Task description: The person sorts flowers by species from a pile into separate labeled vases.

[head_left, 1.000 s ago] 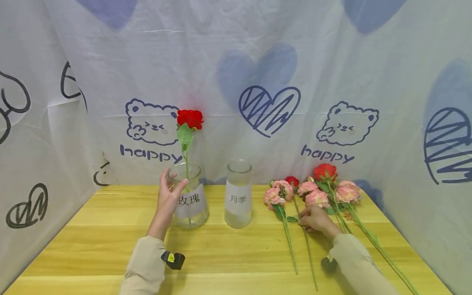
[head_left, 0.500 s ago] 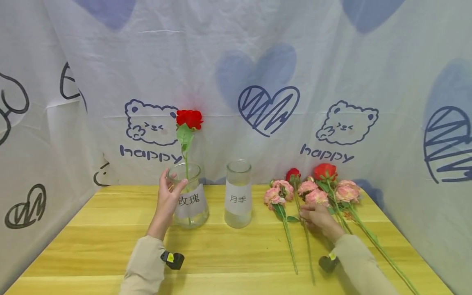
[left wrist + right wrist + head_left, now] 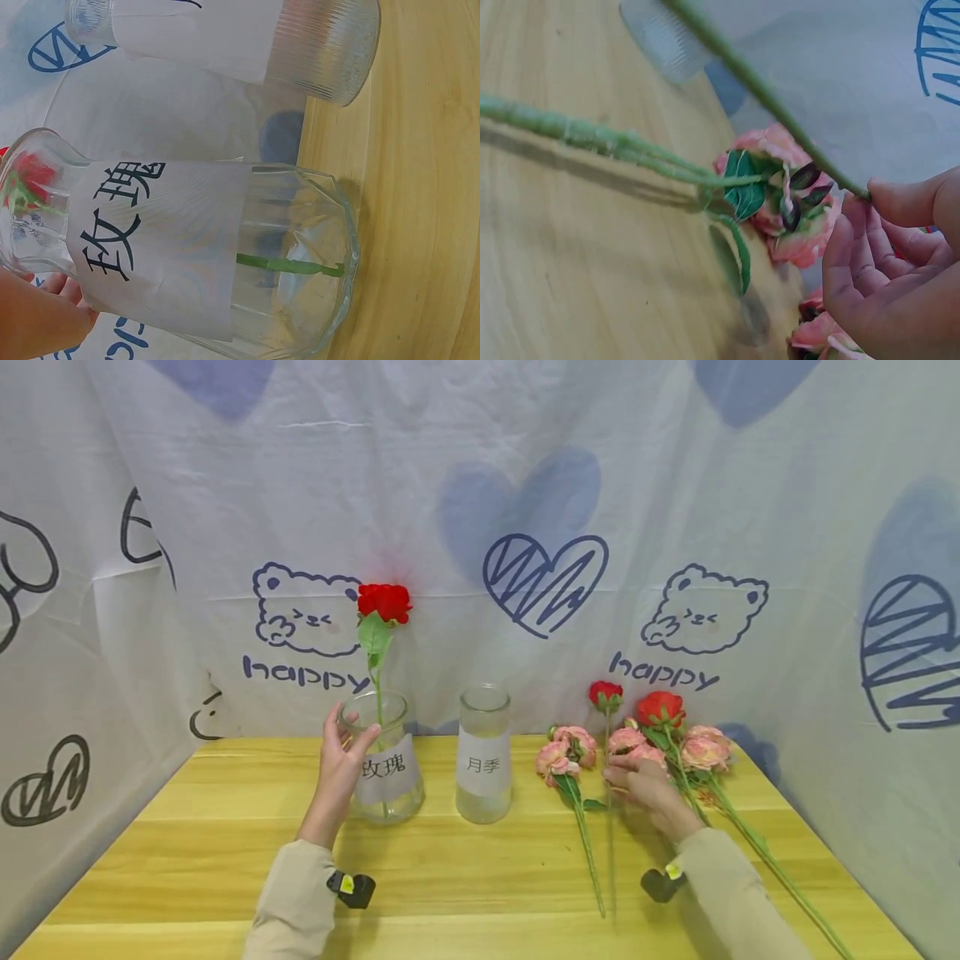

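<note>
On the wooden table (image 3: pixel 225 860), taking the ribbed vase (image 3: pixel 485 753) in the middle as landmark, things go from left to right like this. Left of it stands the wide vase (image 3: pixel 382 758), with a paper label and one red rose (image 3: pixel 385 602) standing up inside; its stem reaches the glass bottom, as the left wrist view shows. The left hand (image 3: pixel 339 766) holds this vase at the neck, thumb on one side and fingers curled on the other, probably to keep it steady on the table.

The ribbed vase itself also has a label and holds no flower.

Right of it, pink flowers (image 3: pixel 564 753) lie flat on the table, heads toward the cloth wall (image 3: pixel 480 485) and stems toward the person. The right hand (image 3: pixel 643 785) is over them. It pinches the stem of a small red rose (image 3: pixel 604 694) between thumb and fingertips, while the other fingers stay loosely curled; the head view shows this rose raised upright, its bloom above the lying flowers. Holding low on the stem probably keeps the bloom free.

Farther right lie a bigger red flower (image 3: pixel 661 707) and more pink ones.
</note>
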Motion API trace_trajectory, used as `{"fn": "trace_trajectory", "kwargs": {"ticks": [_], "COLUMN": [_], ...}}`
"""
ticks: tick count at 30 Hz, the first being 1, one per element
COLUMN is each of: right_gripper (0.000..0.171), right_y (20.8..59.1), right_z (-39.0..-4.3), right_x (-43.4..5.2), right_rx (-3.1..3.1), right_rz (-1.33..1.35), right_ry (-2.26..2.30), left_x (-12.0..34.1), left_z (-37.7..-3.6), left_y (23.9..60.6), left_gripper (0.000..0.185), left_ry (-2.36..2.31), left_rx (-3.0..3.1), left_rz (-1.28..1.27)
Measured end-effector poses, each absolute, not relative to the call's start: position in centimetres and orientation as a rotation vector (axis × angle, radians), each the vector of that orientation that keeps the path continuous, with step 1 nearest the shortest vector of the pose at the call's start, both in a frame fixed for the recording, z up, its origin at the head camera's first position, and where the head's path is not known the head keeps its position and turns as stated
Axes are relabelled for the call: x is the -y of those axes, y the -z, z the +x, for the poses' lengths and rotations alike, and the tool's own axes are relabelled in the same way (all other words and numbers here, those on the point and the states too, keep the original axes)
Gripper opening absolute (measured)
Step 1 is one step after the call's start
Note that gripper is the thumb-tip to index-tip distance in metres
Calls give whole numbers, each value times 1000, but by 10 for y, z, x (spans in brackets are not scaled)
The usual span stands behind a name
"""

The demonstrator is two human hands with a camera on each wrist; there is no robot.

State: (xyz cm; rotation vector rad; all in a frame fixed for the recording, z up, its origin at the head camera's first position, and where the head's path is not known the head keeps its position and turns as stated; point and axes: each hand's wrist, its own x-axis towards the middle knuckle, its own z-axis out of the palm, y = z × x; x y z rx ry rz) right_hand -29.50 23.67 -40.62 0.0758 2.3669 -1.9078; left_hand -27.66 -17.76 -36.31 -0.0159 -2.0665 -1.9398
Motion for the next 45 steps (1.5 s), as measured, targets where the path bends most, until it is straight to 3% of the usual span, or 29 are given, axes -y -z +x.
{"fn": "trace_trajectory", "kwargs": {"ticks": [18, 24, 31, 38, 45], "right_gripper": [38, 20, 35, 16, 19], "right_y": [385, 377, 365, 363, 369], "right_z": [-285, -279, -275, -270, -270], "right_x": [-229, -232, -234, -236, -234], "right_rx": [-2217, -2038, -2031, -1954, -1897], "right_rz": [42, 51, 69, 47, 49], "right_ry": [2228, 2391, 2418, 2505, 2576], "left_x": [177, 176, 177, 177, 176], "left_z": [-274, -275, -275, -275, -275], "left_y": [363, 363, 363, 364, 362], "left_gripper": [79, 79, 79, 79, 79], "left_ry": [1961, 1965, 1962, 1966, 1966], "left_rx": [2063, 2061, 2058, 2054, 2055], "left_rz": [-29, -23, -27, -23, -20]}}
